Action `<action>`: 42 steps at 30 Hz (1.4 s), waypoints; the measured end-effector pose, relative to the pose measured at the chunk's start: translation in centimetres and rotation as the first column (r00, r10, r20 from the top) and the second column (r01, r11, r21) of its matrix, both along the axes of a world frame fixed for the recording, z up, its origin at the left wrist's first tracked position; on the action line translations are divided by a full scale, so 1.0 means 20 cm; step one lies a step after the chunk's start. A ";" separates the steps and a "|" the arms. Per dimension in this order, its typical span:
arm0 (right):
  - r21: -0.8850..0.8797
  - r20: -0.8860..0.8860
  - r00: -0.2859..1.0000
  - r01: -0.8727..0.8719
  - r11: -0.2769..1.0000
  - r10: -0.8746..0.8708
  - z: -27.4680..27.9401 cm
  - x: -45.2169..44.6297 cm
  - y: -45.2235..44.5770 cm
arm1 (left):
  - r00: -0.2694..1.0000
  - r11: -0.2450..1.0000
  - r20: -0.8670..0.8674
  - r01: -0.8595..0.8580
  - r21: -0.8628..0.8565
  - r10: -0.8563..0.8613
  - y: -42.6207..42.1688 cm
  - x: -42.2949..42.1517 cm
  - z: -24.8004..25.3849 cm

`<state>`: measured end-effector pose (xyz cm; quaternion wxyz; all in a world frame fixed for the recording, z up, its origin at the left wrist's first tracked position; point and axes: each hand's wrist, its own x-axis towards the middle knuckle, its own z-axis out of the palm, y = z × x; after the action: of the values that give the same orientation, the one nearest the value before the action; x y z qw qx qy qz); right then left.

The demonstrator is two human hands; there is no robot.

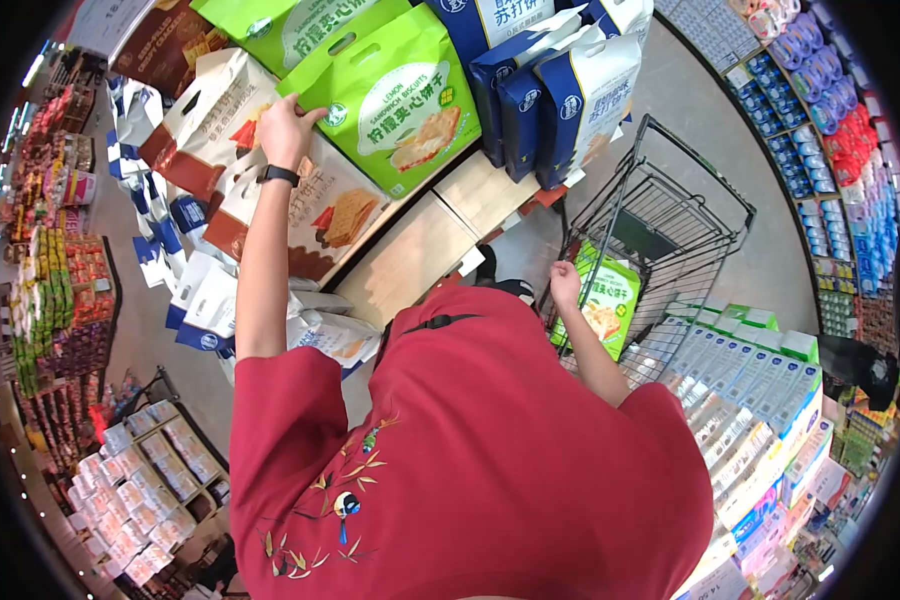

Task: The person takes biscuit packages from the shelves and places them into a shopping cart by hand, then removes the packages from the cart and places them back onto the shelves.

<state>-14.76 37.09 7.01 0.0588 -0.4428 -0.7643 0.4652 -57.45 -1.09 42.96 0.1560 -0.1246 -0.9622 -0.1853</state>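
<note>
My left hand, with a dark band on the wrist, reaches to the display at upper left. Its thumb and fingers close on the left edge of a green bag of lemon sandwich biscuits; part of the grip is hidden. White-and-brown biscuit bags stand beside and under that hand. Lower right, my right hand is loosely curled beside the shopping cart, with nothing visible in it. Another green biscuit bag lies in the cart, just right of that hand.
Blue-and-white biscuit bags stand right of the green ones. A wooden display shelf runs along the front. Boxed goods are stacked behind the cart at right. Stocked shelves line the far right, with more stacked packs at lower left.
</note>
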 end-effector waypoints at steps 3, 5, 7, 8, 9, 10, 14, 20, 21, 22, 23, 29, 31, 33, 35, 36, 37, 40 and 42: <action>0.312 -0.015 0.997 0.073 0.947 -0.072 0.19 0.24 -0.06 | 0.996 1.000 -0.090 0.012 0.004 -0.011 -0.03 0.04 -0.03; 0.469 0.033 0.988 0.119 0.875 -0.153 0.24 0.41 -0.12 | 0.988 0.999 -0.154 0.019 0.027 -0.015 -0.02 0.14 -0.04; 0.577 0.075 0.975 0.130 0.806 -0.211 0.26 0.60 -0.19 | 0.946 0.998 -0.324 0.000 0.059 0.019 0.01 0.27 -0.01; 0.581 0.176 0.959 0.080 0.810 -0.220 0.16 0.74 -0.19 | 0.914 0.997 -0.404 -0.009 0.076 0.039 0.02 0.34 -0.02; 0.431 0.289 0.935 0.063 0.900 -0.204 0.16 0.86 -0.23 | 0.917 0.993 -0.399 0.024 0.113 0.024 0.02 0.40 -0.03; 0.265 0.396 0.903 0.060 0.962 -0.165 0.14 1.00 -0.27 | 0.907 0.987 -0.422 0.065 0.148 0.004 0.03 0.48 -0.06; -0.119 0.556 0.781 -0.262 0.958 0.283 -0.05 1.48 -0.42 | 0.936 0.935 -0.319 0.236 0.263 -0.147 0.07 0.93 -0.39; 0.032 0.701 0.678 -0.336 0.941 0.218 -0.03 1.45 -0.53 | 0.830 0.788 0.298 0.245 0.565 -0.471 -0.02 1.89 -1.05; 0.004 0.698 0.677 -0.328 0.945 0.232 -0.03 1.44 -0.53 | 0.780 0.783 0.336 0.292 0.550 -0.527 -0.10 2.02 -1.28; -0.024 0.694 0.676 -0.321 0.947 0.247 -0.01 1.44 -0.52 | 0.645 0.772 0.501 0.230 0.592 -0.577 -0.16 2.14 -1.36; -0.041 0.682 0.683 -0.324 0.945 0.263 0.01 1.43 -0.52 | 0.525 0.801 0.630 0.190 0.568 -0.572 -0.23 2.26 -1.43; -0.059 0.576 0.730 -0.413 0.909 0.369 -0.01 1.42 -0.49 | 0.491 0.924 0.791 0.083 0.374 -0.365 -0.40 2.49 -1.54; -0.097 0.550 0.729 -0.428 0.899 0.407 -0.01 1.41 -0.48 | 0.575 0.932 0.763 -0.003 0.363 -0.295 -0.34 2.54 -1.50; -0.097 0.473 0.747 -0.482 0.871 0.466 -0.06 1.41 -0.47 | 0.601 0.930 0.752 -0.040 0.365 -0.270 -0.24 2.61 -1.46; -0.086 0.392 0.762 -0.528 0.845 0.516 -0.10 1.42 -0.47 | 0.549 0.918 0.763 0.020 0.396 -0.341 -0.12 2.71 -1.50; -0.078 0.353 0.763 -0.552 0.830 0.541 -0.08 1.41 -0.48 | 0.514 0.911 0.773 0.046 0.409 -0.373 -0.06 2.78 -1.54; -0.072 0.315 0.762 -0.575 0.815 0.566 -0.08 1.41 -0.49 | 0.507 0.902 0.767 0.054 0.428 -0.394 0.00 2.84 -1.57; -0.159 0.184 0.764 -0.598 0.785 0.619 -0.03 1.39 -0.55 | 0.487 0.929 0.795 0.116 0.351 -0.361 0.20 3.00 -1.58; -0.146 0.181 0.765 -0.600 0.787 0.617 -0.09 1.41 -0.63 | 0.392 0.969 0.887 0.065 0.238 -0.244 0.38 3.07 -1.47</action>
<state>13.45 24.54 5.20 -0.1976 -0.2216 -0.8489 0.4373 4.04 6.55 13.58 -0.4002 -0.0796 -0.8568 -0.3154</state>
